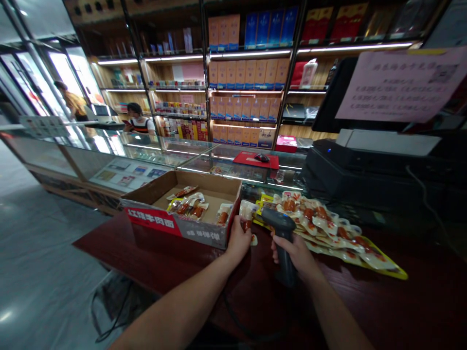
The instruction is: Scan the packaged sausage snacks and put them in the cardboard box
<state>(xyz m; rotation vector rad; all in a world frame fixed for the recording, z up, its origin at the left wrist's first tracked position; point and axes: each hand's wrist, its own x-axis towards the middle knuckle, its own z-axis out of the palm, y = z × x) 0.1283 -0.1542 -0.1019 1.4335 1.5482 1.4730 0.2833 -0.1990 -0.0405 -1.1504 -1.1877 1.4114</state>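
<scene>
My right hand [294,250] is wrapped round the handle of a dark barcode scanner [279,218], its head tilted toward the left. Close by, my left hand [239,238] grips a vacuum-packed snack [248,210] with brown food inside clear-and-white wrapping. That hand is beside the right wall of an open cardboard box [204,235], whose front is red and grey. A few similar packs [189,206] lie inside the box. To the right of the scanner, a heap of packed snacks [321,218] is spread over yellow-edged packaging on the dark red table [153,262].
A glass display counter [175,150] runs behind the table, with a mouse [261,157] on a red mat. A monitor [332,97] bearing a pink sheet and a black machine [350,165] stand at right. Another person [140,121] is behind the counter.
</scene>
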